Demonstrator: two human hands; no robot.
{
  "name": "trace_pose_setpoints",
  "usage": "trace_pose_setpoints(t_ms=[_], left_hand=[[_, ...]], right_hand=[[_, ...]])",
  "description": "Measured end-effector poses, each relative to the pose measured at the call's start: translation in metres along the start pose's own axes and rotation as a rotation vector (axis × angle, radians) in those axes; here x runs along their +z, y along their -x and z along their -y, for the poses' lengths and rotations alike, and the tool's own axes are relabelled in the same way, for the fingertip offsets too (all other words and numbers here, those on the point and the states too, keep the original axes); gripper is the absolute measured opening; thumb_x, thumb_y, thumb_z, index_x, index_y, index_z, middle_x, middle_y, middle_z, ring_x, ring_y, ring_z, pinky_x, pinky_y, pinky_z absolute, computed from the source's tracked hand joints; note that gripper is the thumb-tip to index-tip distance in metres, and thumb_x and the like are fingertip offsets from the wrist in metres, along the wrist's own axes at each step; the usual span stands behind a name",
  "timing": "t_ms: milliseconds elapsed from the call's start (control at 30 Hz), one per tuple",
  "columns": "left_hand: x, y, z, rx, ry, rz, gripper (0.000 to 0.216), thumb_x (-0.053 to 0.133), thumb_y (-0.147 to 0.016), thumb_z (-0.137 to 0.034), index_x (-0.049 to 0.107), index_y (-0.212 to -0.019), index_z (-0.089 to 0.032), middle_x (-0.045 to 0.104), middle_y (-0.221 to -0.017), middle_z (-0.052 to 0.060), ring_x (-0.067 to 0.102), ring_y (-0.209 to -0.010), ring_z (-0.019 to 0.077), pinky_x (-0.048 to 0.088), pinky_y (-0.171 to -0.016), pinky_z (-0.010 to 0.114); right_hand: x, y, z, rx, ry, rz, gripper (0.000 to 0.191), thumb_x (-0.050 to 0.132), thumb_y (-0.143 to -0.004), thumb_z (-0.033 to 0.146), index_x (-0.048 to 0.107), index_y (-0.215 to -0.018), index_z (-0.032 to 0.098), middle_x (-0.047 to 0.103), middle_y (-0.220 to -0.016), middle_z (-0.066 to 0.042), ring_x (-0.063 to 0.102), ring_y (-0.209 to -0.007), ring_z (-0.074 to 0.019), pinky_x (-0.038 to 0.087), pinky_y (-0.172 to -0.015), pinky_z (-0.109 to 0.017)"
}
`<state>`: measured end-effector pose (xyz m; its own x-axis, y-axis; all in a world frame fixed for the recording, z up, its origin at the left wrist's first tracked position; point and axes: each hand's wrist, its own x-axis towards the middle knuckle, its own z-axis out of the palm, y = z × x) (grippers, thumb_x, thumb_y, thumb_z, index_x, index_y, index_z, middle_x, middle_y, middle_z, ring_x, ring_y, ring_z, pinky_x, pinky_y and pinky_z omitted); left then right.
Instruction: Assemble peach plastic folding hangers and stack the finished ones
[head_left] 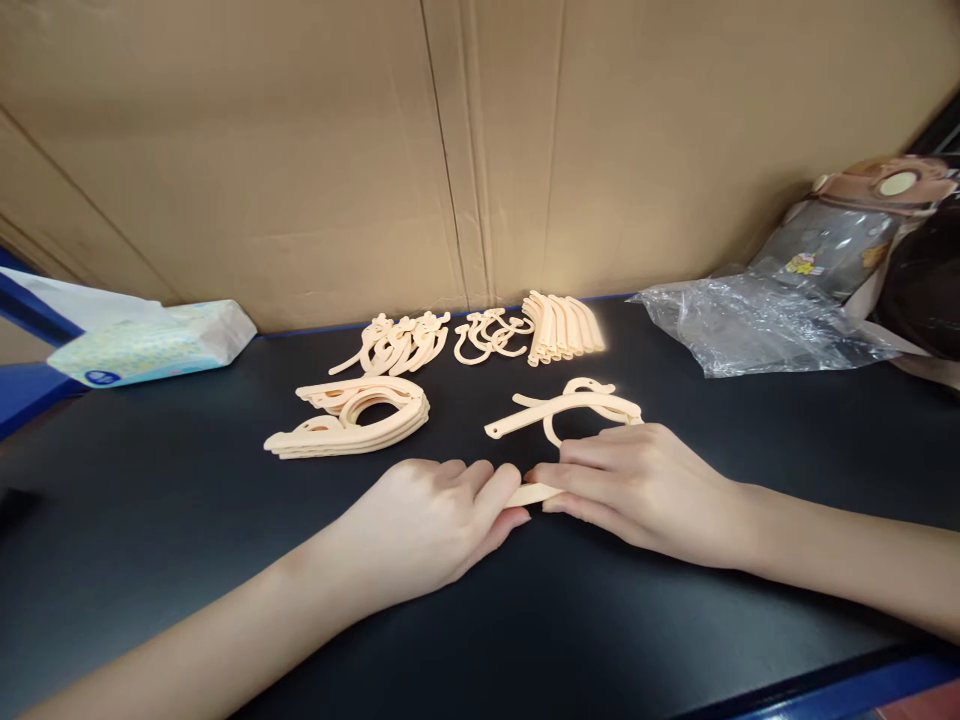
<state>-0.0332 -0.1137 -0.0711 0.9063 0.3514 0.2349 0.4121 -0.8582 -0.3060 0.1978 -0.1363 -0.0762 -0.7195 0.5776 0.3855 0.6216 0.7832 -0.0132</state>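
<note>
My left hand (pixel 450 515) and my right hand (pixel 637 490) meet near the table's middle. Both are closed on a beige plastic hanger arm (pixel 529 494), of which a short flat length shows between the fingers. Just beyond my right hand lie a loose curved hanger arm (pixel 562 407) and other beige hanger parts (pixel 592 385), partly hidden by the knuckles. To the left, past my left hand, sits a stack of folded beige hangers (pixel 352 430).
Along the back are piles of toothed arms (pixel 401 345), hooks (pixel 491 335) and curved arms (pixel 566 328). A tissue pack (pixel 157 340) stands at left. Crumpled clear plastic (pixel 750 320) and a bottle (pixel 840 230) are at right. Cardboard (pixel 337 150) rises behind the black table (pixel 525 640).
</note>
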Motion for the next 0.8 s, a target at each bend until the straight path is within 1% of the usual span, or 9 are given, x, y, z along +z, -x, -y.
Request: trace_pose_setpoints(t_ms=[100,167,300,400,500,567,633,800], left_hand=[[-0.002,0.001,-0.003,0.002,-0.017,0.03,0.025,0.03,-0.1,-0.026,0.042,-0.079,-0.02,0.052,-0.06,-0.004,0.051,-0.044,0.0126,0.026,-0.042,0.028],[-0.002,0.001,-0.003,-0.009,-0.01,0.046,0.025,0.028,-0.1,-0.025,0.041,-0.079,-0.02,0.053,-0.061,-0.003,0.051,-0.043,0.0128,0.026,-0.041,0.028],[-0.002,0.001,-0.002,-0.03,-0.004,0.047,0.025,0.025,-0.1,-0.023,0.04,-0.08,-0.019,0.053,-0.062,-0.003,0.052,-0.042,0.0136,0.024,-0.039,0.028],[-0.001,0.001,-0.001,-0.042,-0.015,0.044,0.024,0.025,-0.1,-0.023,0.04,-0.081,-0.019,0.054,-0.062,-0.002,0.054,-0.042,0.0145,0.026,-0.039,0.028],[-0.003,0.002,-0.002,-0.04,-0.023,0.053,0.022,0.028,-0.099,-0.023,0.041,-0.081,-0.018,0.055,-0.064,-0.001,0.055,-0.044,0.0152,0.027,-0.039,0.028],[-0.004,0.002,-0.002,-0.034,-0.034,0.062,0.021,0.03,-0.098,-0.023,0.041,-0.081,-0.018,0.056,-0.064,-0.001,0.055,-0.044,0.0153,0.027,-0.04,0.028],[-0.005,0.002,-0.002,-0.03,-0.048,0.066,0.021,0.031,-0.098,-0.024,0.042,-0.081,-0.019,0.055,-0.063,-0.002,0.054,-0.043,0.0151,0.028,-0.04,0.029],[-0.005,0.004,-0.004,-0.002,-0.078,0.046,0.022,0.033,-0.098,-0.026,0.043,-0.08,-0.019,0.052,-0.061,-0.003,0.051,-0.044,0.0153,0.03,-0.041,0.03]], right_hand=[[-0.001,-0.001,0.002,-0.012,-0.008,0.007,0.031,0.038,-0.101,0.03,0.067,-0.101,0.018,0.059,-0.069,0.001,0.055,-0.058,-0.0103,0.039,-0.056,-0.024],[-0.003,-0.001,0.002,-0.011,-0.021,-0.003,0.029,0.039,-0.1,0.031,0.066,-0.103,0.019,0.059,-0.074,0.001,0.055,-0.059,-0.01,0.04,-0.056,-0.024],[-0.008,0.0,0.0,-0.026,-0.051,-0.134,0.027,0.049,-0.096,0.036,0.064,-0.107,0.017,0.062,-0.092,-0.004,0.059,-0.071,-0.0101,0.045,-0.06,-0.022],[-0.013,0.0,-0.001,-0.001,-0.069,-0.218,0.028,0.053,-0.093,0.038,0.066,-0.1,0.014,0.062,-0.097,-0.007,0.058,-0.076,-0.0117,0.047,-0.066,-0.023],[-0.016,-0.002,-0.006,0.1,-0.042,-0.258,0.022,0.054,-0.093,0.033,0.067,-0.089,0.015,0.063,-0.1,-0.01,0.058,-0.086,-0.0163,0.046,-0.076,-0.029],[-0.017,-0.003,-0.01,0.164,-0.025,-0.253,0.02,0.053,-0.093,0.029,0.068,-0.085,0.017,0.063,-0.106,-0.01,0.058,-0.094,-0.0199,0.044,-0.08,-0.034],[-0.016,-0.003,-0.015,0.196,-0.032,-0.214,0.022,0.052,-0.094,0.028,0.069,-0.084,0.019,0.064,-0.108,-0.009,0.058,-0.097,-0.0212,0.042,-0.082,-0.037],[-0.012,-0.004,-0.02,0.214,-0.064,-0.079,0.022,0.05,-0.095,0.027,0.071,-0.094,0.021,0.068,-0.097,-0.006,0.06,-0.091,-0.0195,0.042,-0.083,-0.037]])
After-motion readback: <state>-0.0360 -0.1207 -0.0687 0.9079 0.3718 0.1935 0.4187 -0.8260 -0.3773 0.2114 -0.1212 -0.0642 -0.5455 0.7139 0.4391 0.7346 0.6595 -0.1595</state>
